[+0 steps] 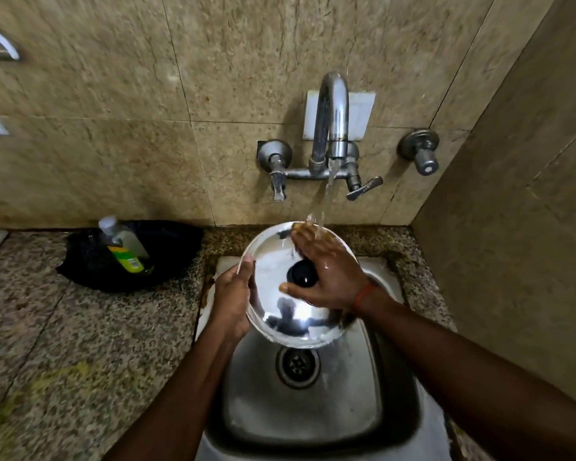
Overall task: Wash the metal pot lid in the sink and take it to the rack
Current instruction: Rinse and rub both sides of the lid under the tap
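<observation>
Over sink (346, 404), left hand (231, 294) grips lid (269, 277) edge; right hand (328, 272) lies flat atop it.

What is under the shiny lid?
Below the lid lies the steel sink, its round drain just past the lid's near rim. The sink's back part is covered by the lid, so nothing there can be seen.

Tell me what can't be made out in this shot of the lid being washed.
Head view:
Lid underside: faces away from camera.
Bottle label: too small, blurred.
Right hand fingertips: blurred by running water.
White fixture, top left: cut off by frame edge.
Rack: outside the frame.
</observation>
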